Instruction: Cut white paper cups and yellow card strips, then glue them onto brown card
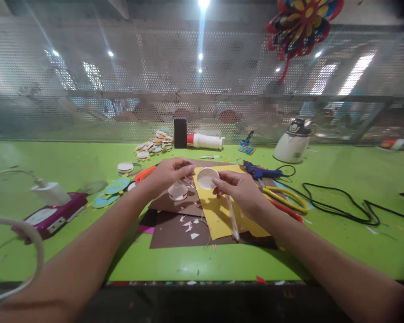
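My right hand (238,187) pinches a white round cup bottom (207,179) by its edge, with the inside facing me. Just left of it, my left hand (175,172) has thumb and fingers closed together; whatever is between them is too small to make out. Below the left hand, another cut cup bottom (177,194) rests on brown card (175,233). Yellow paper (212,215) lies under the right hand, with a pale pen-like stick (233,222) across it. White paper scraps (190,224) are scattered on the brown card.
Right of the paper are yellow-handled scissors (286,199) and a blue glue gun (262,171) with a trailing black cord. A white kettle (292,142), stacked paper cups (207,141) and a pile of cup bottoms (156,146) stand behind. A purple power strip (59,217) lies left.
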Demonstrator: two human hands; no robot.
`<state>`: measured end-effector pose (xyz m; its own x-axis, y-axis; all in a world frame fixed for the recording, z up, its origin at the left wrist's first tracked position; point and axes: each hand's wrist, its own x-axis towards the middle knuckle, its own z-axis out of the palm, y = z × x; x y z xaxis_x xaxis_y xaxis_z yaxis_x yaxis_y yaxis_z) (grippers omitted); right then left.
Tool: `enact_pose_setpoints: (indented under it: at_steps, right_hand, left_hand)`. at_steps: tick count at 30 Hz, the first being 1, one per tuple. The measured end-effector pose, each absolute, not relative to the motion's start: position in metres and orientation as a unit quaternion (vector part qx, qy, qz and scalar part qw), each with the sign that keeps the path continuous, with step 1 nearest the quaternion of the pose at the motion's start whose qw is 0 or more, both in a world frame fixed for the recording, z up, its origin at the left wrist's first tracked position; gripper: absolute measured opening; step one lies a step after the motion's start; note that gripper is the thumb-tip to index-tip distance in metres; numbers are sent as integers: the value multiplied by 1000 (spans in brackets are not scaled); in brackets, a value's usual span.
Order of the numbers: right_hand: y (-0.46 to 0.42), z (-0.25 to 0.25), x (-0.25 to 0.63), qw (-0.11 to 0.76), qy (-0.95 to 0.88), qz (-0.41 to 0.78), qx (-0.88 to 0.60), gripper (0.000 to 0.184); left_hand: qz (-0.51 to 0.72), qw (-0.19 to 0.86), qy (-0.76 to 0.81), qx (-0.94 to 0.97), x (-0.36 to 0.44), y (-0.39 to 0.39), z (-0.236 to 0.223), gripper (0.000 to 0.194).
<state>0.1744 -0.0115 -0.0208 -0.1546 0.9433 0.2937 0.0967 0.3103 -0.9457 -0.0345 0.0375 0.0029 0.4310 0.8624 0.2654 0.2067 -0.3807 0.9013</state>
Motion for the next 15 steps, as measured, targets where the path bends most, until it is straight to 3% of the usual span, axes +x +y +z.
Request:
enact_pose_setpoints:
  at_steps: [8,15]
  right_hand:
    - [-8,-27,175,489,-621,422,-444,39]
    - [-4,-31,175,486,-641,400,-440,36]
  left_hand:
    - [423,225,464,745,-47,55,-1,27]
    - [403,268,407,775,-40,49,-7,29]
